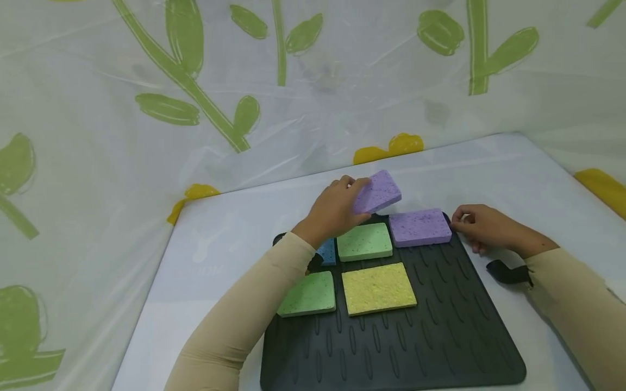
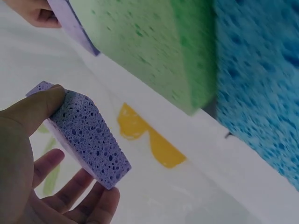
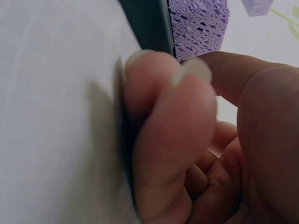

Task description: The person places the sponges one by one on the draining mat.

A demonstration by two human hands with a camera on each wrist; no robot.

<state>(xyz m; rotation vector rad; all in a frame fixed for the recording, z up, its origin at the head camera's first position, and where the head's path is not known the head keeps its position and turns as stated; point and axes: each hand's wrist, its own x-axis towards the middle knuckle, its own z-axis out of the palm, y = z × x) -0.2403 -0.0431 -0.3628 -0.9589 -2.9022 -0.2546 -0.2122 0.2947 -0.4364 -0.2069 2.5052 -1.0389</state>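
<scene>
My left hand (image 1: 337, 208) holds a purple sponge (image 1: 380, 191) above the far edge of a dark ribbed mat (image 1: 415, 347). In the left wrist view, the thumb lies on one face of this sponge and the fingertips are at its other side. A second purple sponge (image 1: 420, 227) lies on the mat's far right corner. Just beside that corner, my right hand (image 1: 494, 227) rests low with loosely bent fingers and nothing seen in its grasp. Whether it touches the mat edge is unclear.
On the mat lie a green sponge (image 1: 364, 241) at the back, a yellow sponge (image 1: 379, 289), another green sponge (image 1: 313, 294) and a blue sponge (image 1: 327, 252), partly hidden by the left arm. A white table (image 1: 195, 271) carries the mat; a leaf-patterned curtain (image 1: 342, 108) hangs behind.
</scene>
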